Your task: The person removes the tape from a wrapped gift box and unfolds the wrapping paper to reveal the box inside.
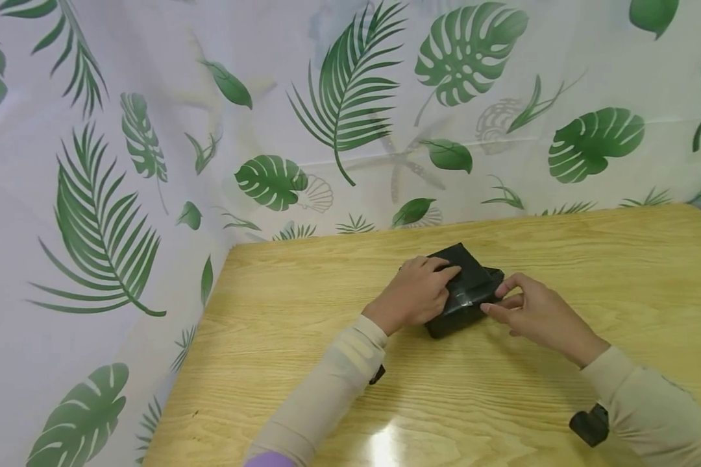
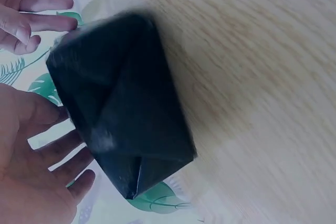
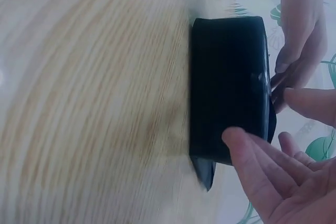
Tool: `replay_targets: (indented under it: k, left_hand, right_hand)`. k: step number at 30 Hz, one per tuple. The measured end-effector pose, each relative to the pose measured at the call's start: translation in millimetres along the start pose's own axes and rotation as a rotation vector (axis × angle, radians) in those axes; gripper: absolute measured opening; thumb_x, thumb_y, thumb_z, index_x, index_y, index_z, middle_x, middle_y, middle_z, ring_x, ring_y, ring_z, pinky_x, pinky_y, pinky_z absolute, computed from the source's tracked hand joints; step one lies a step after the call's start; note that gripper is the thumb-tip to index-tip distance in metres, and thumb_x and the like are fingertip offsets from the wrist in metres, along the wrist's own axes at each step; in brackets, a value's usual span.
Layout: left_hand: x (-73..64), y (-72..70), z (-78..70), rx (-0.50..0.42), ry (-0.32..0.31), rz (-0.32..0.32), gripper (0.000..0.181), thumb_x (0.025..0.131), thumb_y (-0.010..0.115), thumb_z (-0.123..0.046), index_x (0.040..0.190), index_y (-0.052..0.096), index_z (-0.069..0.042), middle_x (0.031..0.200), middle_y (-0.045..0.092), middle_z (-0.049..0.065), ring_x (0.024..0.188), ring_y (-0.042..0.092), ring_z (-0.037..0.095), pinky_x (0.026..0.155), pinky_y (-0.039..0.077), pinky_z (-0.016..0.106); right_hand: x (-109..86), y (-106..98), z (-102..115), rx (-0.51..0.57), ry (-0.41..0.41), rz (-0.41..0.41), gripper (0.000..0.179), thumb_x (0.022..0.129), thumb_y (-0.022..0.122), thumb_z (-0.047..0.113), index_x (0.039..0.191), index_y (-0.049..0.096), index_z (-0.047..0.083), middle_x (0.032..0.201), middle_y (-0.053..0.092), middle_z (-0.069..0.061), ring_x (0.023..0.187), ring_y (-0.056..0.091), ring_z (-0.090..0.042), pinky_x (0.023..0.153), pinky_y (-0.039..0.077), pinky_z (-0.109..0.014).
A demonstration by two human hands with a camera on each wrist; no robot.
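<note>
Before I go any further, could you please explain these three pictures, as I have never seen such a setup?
There is no robot, just a person's bare left hand and right hand. The wide picture comes from a camera worn on the head, looking down; the other two are taken from the wrists. On the wood-grain table lies a black package. The left hand rests on top of it; the right hand is at one end, though I cannot tell whether it pinches it.
</note>
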State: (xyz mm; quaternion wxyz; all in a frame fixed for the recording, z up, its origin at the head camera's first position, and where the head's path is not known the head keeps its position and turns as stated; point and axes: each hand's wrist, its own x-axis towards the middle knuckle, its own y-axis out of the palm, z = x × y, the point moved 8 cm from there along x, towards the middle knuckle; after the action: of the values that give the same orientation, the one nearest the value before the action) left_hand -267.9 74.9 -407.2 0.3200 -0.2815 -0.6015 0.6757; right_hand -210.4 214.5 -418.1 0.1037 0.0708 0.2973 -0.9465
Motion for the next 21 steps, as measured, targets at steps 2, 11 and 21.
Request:
replay_targets:
  k: [2,11,21]
  left_hand:
    - [-2.9,-0.9,3.1,-0.029,-0.021,-0.001,0.045,0.109,0.041,-0.024,0.153,0.047,-0.017,0.150,0.051,0.003,0.137,0.047,0.017,0.114,0.037,0.032]
    - [-17.6,-4.1,7.9,-0.148,-0.064,-0.040,0.035,0.108,0.044,-0.022,0.137,0.060,-0.013,0.143,0.058,0.004,0.131,0.052,0.021,0.110,0.041,0.036]
    - [-28.7,-6.7,1.3,-0.126,-0.095,-0.049,0.038,0.109,0.043,-0.026,0.141,0.061,-0.015,0.142,0.057,0.007,0.132,0.051,0.023,0.109,0.041,0.040]
  right_hand:
    - [1.2,-0.5,-0.2,-0.034,0.001,-0.014,0.053,0.098,0.067,0.045,0.117,0.052,-0.002,0.119,0.066,-0.025,0.093,0.070,-0.026,0.072,0.059,-0.038]
    - [14.4,5.2,1.9,-0.204,-0.045,-0.035,0.078,0.098,0.058,0.058,0.131,0.054,-0.013,0.125,0.060,-0.033,0.102,0.068,-0.036,0.073,0.057,-0.043]
    - [27.1,8.2,-1.4,-0.203,-0.025,-0.012,0.090,0.097,0.060,0.058,0.143,0.040,-0.018,0.140,0.045,-0.041,0.115,0.060,-0.050,0.085,0.056,-0.055]
